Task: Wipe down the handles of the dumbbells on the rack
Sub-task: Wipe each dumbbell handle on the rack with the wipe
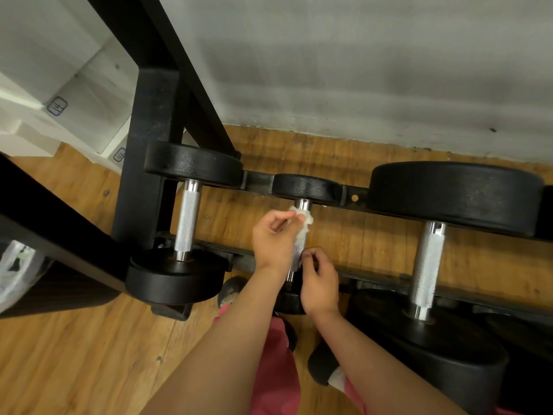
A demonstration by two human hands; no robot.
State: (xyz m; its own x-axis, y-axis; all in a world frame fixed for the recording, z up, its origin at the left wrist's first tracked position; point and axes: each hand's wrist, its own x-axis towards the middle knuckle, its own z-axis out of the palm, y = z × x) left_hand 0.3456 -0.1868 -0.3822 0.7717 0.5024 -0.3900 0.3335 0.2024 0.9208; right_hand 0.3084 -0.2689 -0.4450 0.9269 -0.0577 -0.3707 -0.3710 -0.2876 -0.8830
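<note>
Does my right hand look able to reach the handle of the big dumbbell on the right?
Probably yes. The big dumbbell's handle lies bare, with nothing standing between it and your right hand by the middle handle. The wipe is in your left hand, though.

1. A small rounded tag with a dark outline stands on a pale panel of a white cabinet at the upper left of the head view. It bears the number "14" in dark figures, turned sideways to the camera.
2. A second tag of the same shape stands lower on the same white cabinet, near its bottom corner and just beside the black upright of the rack. It appears to read "02". The figures are small and tilted, so this reading is less sure than the first.
</note>
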